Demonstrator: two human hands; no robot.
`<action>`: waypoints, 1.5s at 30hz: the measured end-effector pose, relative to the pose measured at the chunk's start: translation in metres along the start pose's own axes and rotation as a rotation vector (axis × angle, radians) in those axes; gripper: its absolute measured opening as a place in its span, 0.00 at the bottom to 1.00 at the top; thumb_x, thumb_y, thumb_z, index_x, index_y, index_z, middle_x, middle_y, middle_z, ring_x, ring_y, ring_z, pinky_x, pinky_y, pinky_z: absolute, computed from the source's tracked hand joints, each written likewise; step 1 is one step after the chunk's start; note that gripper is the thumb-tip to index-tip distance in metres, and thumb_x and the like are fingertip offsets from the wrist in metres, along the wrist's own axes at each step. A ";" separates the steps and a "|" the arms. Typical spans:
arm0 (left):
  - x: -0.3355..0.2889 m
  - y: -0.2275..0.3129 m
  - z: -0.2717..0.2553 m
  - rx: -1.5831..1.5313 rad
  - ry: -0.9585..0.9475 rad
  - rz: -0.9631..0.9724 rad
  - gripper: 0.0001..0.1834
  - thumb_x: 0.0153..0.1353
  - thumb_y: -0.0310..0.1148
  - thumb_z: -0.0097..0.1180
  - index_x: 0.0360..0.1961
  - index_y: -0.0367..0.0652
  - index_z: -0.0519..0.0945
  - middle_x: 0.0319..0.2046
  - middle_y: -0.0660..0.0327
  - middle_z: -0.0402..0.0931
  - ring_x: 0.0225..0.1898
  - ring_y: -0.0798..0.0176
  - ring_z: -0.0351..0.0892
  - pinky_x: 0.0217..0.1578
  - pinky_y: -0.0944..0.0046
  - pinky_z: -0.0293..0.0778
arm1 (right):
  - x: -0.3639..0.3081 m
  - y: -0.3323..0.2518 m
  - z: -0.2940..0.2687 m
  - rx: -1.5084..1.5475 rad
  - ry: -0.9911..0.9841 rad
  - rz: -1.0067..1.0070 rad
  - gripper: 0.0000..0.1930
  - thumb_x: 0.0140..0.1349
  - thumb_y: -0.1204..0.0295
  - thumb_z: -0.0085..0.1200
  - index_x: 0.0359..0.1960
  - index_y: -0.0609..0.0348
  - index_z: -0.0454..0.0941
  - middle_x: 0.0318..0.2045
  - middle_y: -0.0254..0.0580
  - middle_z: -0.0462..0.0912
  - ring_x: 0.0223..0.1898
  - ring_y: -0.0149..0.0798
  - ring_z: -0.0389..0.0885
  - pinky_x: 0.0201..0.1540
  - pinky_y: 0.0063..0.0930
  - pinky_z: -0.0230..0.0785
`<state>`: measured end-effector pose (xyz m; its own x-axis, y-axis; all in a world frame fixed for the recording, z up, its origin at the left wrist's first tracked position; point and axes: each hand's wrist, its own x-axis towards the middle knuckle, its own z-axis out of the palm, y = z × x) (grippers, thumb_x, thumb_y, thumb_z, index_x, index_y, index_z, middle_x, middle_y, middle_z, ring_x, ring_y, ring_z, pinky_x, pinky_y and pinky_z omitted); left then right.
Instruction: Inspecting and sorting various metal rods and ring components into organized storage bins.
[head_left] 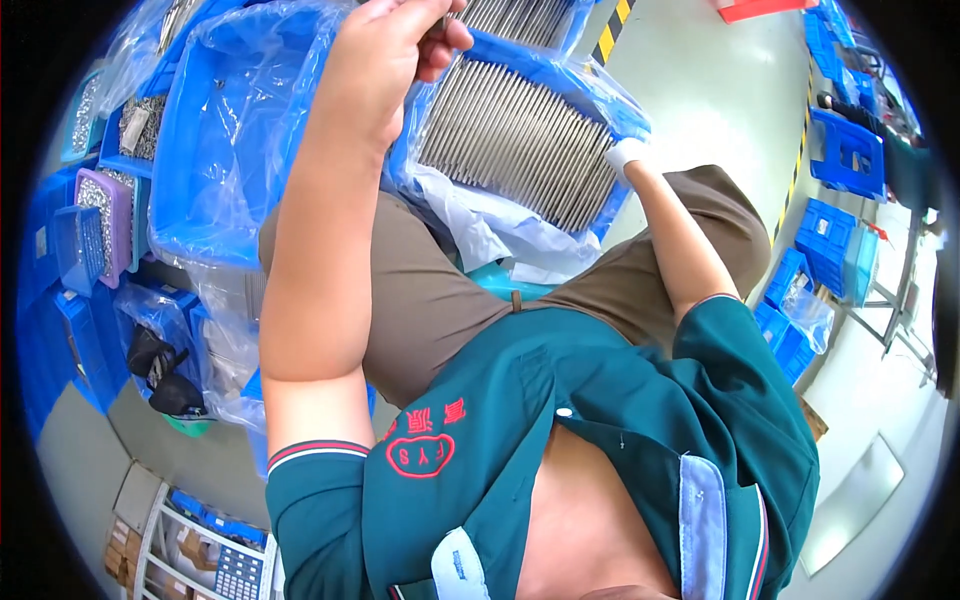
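Note:
My left hand (385, 65) is bare and raised over the near left side of a second batch of metal rods at the top edge. Its fingers are curled closed around something small and dark that I cannot make out. Below and to its right, many slim grey metal rods (515, 140) lie side by side in a blue crate (625, 120) lined with plastic film. My right hand (627, 154), in a white glove, is at the right rim of that crate, by the rod ends. Its fingers are mostly hidden, so their pose cannot be told.
A blue crate lined with clear plastic (215, 130) stands to the left. Beyond it are a purple tub (103, 225) of small metal parts and more bins. White film (470, 215) hangs over the near rim, between my knees. Blue crates (825, 240) stand at the right.

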<state>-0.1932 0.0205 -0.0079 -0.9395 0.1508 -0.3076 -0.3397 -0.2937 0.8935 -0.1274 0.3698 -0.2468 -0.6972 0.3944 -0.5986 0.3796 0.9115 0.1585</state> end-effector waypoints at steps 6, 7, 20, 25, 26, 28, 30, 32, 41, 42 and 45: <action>0.003 -0.001 0.005 0.068 -0.004 0.008 0.12 0.63 0.40 0.50 0.29 0.42 0.75 0.20 0.64 0.74 0.19 0.72 0.69 0.21 0.74 0.63 | -0.026 0.003 0.058 0.240 -0.006 0.097 0.23 0.49 0.55 0.51 0.38 0.63 0.81 0.40 0.56 0.80 0.45 0.53 0.78 0.48 0.37 0.70; 0.000 -0.002 -0.005 0.074 0.005 0.025 0.13 0.62 0.40 0.50 0.29 0.42 0.75 0.19 0.64 0.74 0.19 0.71 0.69 0.21 0.73 0.63 | -0.048 -0.025 0.054 0.309 -0.030 0.167 0.23 0.49 0.59 0.50 0.40 0.65 0.79 0.43 0.57 0.79 0.48 0.52 0.77 0.51 0.36 0.69; -0.002 0.009 -0.011 -0.035 -0.029 0.069 0.12 0.63 0.40 0.49 0.30 0.43 0.75 0.19 0.65 0.73 0.18 0.73 0.68 0.20 0.75 0.63 | -0.017 -0.039 0.067 0.290 0.276 0.803 0.15 0.50 0.66 0.56 0.39 0.59 0.80 0.43 0.47 0.80 0.44 0.43 0.81 0.45 0.32 0.75; -0.013 0.009 -0.033 -0.004 0.039 0.054 0.12 0.63 0.40 0.49 0.28 0.43 0.75 0.19 0.66 0.73 0.19 0.73 0.68 0.21 0.75 0.63 | -0.064 -0.086 0.055 0.320 0.207 0.689 0.14 0.52 0.67 0.55 0.39 0.59 0.81 0.42 0.47 0.81 0.45 0.43 0.81 0.46 0.32 0.74; -0.012 0.010 -0.030 -0.012 0.024 0.051 0.12 0.63 0.40 0.49 0.28 0.43 0.75 0.19 0.66 0.73 0.19 0.73 0.68 0.21 0.75 0.63 | -0.059 -0.074 0.056 0.325 0.205 0.691 0.14 0.53 0.67 0.53 0.39 0.59 0.81 0.43 0.48 0.81 0.45 0.43 0.80 0.46 0.32 0.74; -0.009 0.013 -0.026 -0.019 0.010 0.047 0.12 0.63 0.40 0.50 0.29 0.43 0.74 0.20 0.66 0.73 0.20 0.74 0.68 0.21 0.75 0.63 | -0.039 -0.055 0.060 0.343 0.132 0.641 0.14 0.56 0.68 0.49 0.40 0.60 0.80 0.44 0.49 0.80 0.48 0.44 0.79 0.49 0.34 0.72; -0.008 0.011 -0.028 -0.026 0.027 0.025 0.12 0.63 0.40 0.50 0.29 0.43 0.74 0.20 0.66 0.73 0.20 0.74 0.69 0.22 0.76 0.63 | -0.033 -0.053 0.070 0.390 0.104 0.648 0.17 0.55 0.65 0.48 0.42 0.62 0.80 0.46 0.50 0.79 0.50 0.47 0.77 0.51 0.35 0.70; -0.008 0.012 -0.027 -0.036 0.039 0.007 0.12 0.63 0.40 0.50 0.30 0.43 0.74 0.20 0.66 0.73 0.21 0.74 0.69 0.22 0.76 0.63 | -0.022 -0.049 0.080 0.423 0.092 0.725 0.21 0.55 0.63 0.44 0.44 0.62 0.79 0.48 0.51 0.78 0.52 0.49 0.75 0.54 0.34 0.67; -0.010 0.020 -0.031 -0.055 0.052 -0.002 0.13 0.64 0.41 0.49 0.32 0.42 0.75 0.22 0.67 0.74 0.21 0.75 0.69 0.23 0.77 0.63 | -0.034 -0.054 0.072 0.380 0.081 0.576 0.21 0.48 0.60 0.47 0.40 0.61 0.81 0.44 0.53 0.79 0.50 0.49 0.76 0.53 0.33 0.68; -0.010 0.021 -0.031 -0.059 0.040 0.005 0.13 0.64 0.41 0.49 0.32 0.42 0.75 0.21 0.67 0.74 0.21 0.75 0.69 0.23 0.77 0.63 | -0.033 -0.052 0.072 0.380 0.082 0.582 0.21 0.48 0.60 0.47 0.40 0.61 0.81 0.44 0.53 0.79 0.50 0.49 0.76 0.53 0.33 0.68; -0.008 0.020 -0.028 -0.088 0.040 -0.034 0.13 0.64 0.40 0.49 0.32 0.41 0.75 0.21 0.67 0.74 0.21 0.75 0.69 0.24 0.77 0.63 | -0.036 -0.057 0.066 0.339 0.080 0.597 0.21 0.48 0.61 0.47 0.39 0.61 0.81 0.44 0.54 0.79 0.50 0.48 0.76 0.53 0.33 0.67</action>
<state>-0.1936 -0.0134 0.0033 -0.9276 0.1248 -0.3520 -0.3727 -0.3709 0.8506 -0.0843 0.2963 -0.2858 -0.3471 0.8367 -0.4235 0.8724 0.4538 0.1814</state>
